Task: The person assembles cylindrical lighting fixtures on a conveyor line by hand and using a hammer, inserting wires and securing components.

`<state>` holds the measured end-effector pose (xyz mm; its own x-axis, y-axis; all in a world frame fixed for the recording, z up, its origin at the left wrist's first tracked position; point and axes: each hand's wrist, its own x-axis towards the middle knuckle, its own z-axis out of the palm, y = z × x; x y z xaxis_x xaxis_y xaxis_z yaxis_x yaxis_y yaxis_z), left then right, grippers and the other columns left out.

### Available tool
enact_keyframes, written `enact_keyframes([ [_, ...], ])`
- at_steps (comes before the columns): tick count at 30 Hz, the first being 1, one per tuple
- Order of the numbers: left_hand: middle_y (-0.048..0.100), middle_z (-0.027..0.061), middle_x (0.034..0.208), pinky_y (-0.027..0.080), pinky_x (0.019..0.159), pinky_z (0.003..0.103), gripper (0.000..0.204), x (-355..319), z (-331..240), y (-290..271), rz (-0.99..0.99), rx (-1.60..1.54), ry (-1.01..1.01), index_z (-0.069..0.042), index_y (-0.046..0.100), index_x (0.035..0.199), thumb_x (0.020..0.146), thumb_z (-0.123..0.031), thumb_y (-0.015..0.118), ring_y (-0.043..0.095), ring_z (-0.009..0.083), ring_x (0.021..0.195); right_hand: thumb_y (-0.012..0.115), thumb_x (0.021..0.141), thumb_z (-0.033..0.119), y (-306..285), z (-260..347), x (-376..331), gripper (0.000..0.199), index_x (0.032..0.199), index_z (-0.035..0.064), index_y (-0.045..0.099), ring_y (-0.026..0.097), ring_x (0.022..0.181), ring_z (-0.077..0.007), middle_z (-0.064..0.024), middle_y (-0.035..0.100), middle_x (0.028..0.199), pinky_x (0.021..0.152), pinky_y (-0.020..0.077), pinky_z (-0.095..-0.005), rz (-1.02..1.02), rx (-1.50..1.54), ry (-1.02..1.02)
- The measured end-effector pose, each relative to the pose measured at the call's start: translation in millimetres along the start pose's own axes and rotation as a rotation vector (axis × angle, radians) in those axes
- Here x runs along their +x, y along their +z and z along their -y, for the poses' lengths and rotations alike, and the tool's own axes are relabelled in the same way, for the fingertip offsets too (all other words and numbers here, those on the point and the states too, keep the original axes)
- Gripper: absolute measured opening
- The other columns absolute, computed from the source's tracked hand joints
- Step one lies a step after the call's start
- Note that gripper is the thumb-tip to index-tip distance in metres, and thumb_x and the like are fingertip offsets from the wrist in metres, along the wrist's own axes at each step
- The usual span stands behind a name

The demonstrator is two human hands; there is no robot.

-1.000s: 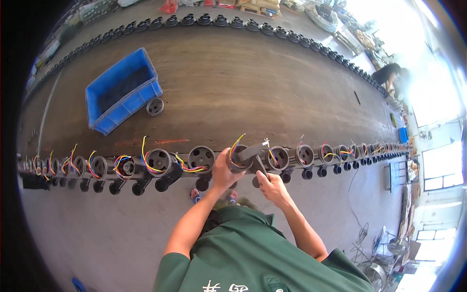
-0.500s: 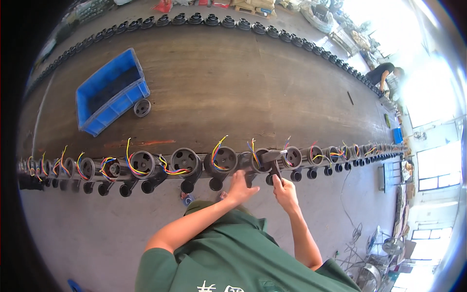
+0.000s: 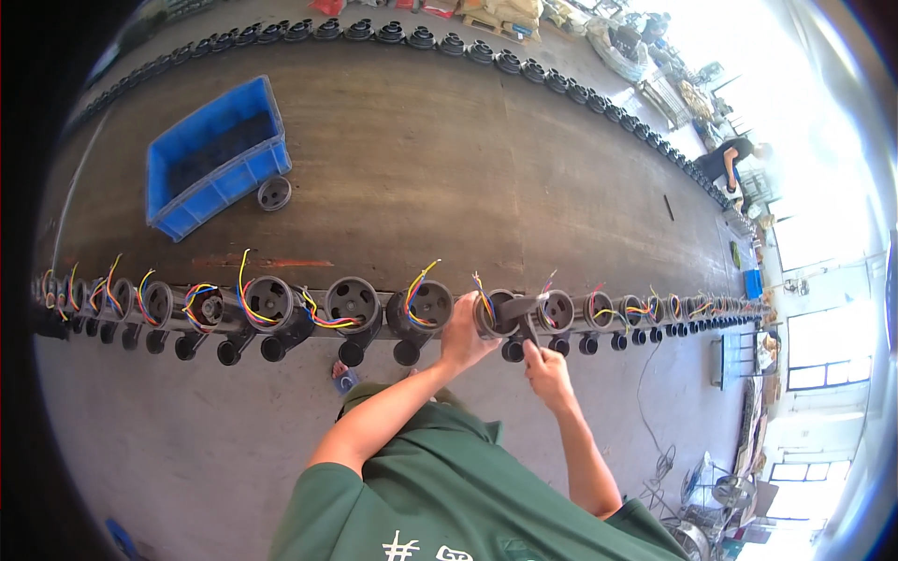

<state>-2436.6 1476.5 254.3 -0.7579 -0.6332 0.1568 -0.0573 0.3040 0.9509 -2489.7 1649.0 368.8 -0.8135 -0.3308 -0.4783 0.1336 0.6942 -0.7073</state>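
Observation:
My right hand [image 3: 550, 376] grips the handle of a hammer [image 3: 524, 307]. Its dark head is over the open mouth of a round black housing [image 3: 485, 324], partly covering it; whether it touches is hard to tell. Around the left side of that housing curls my left hand [image 3: 462, 337], fingers on the far side and thumb along the near side. Thin coloured wires [image 3: 482, 292] stand up from the housing's mouth. Just left stands another black housing [image 3: 430, 304] with slotted insides and yellow, red and blue wires.
Similar wired housings line the table's near edge, their short pipe stubs [image 3: 351, 352] hanging over it. A blue crate [image 3: 220, 159] sits on the brown table [image 3: 393, 159], with a loose black disc [image 3: 274, 194] beside it. Black parts line the far edge. Another person [image 3: 728, 161] bends at the far right.
My left hand has moved from in front of the row to around the housing's left side. The hammer stays over the same housing. The view has shifted slightly.

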Motion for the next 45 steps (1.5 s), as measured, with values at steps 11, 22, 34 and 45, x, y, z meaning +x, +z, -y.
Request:
enact_keyframes([
  [11,0.064,0.0182,0.116,0.052,0.095,0.047,0.080,-5,-8,-13,0.018,-0.028,0.054,-0.003,0.051,0.129,0.062,-0.016,0.092,0.062,0.0396,0.112,0.063,0.101,0.048,34,-22,1,0.055,0.069,0.0045,0.056,0.048,0.052,-0.0091,0.0014,0.054,0.059,0.049,0.0378,-0.0294,-0.137,-0.097,-0.194],
  [22,0.060,0.0132,0.120,0.049,0.100,0.044,0.079,-3,-10,-18,0.081,-0.066,-0.012,-0.005,0.049,0.127,0.062,-0.015,0.093,0.058,0.0347,0.120,0.059,0.105,0.041,14,14,-17,0.046,0.071,0.0113,0.052,0.038,0.045,-0.0057,0.0057,0.045,0.057,0.042,0.0283,-0.0257,-0.162,0.263,-0.218],
  [34,0.058,0.0121,0.117,0.049,0.098,0.043,0.074,-3,-5,-23,0.074,-0.072,-0.016,-0.006,0.050,0.122,0.062,-0.014,0.093,0.058,0.0350,0.117,0.061,0.104,0.043,2,46,-30,0.046,0.073,0.0098,0.054,0.041,0.050,-0.0046,0.0055,0.045,0.057,0.045,0.0324,-0.0266,-0.019,0.332,-0.085],
  [45,0.059,0.0135,0.115,0.048,0.098,0.042,0.076,1,-8,-21,0.066,-0.111,-0.013,-0.005,0.050,0.122,0.061,-0.012,0.094,0.059,0.0352,0.113,0.059,0.104,0.048,9,44,-24,0.045,0.077,0.0126,0.052,0.037,0.045,-0.0034,0.0083,0.040,0.057,0.040,0.0290,-0.0245,-0.025,0.172,0.076],
])
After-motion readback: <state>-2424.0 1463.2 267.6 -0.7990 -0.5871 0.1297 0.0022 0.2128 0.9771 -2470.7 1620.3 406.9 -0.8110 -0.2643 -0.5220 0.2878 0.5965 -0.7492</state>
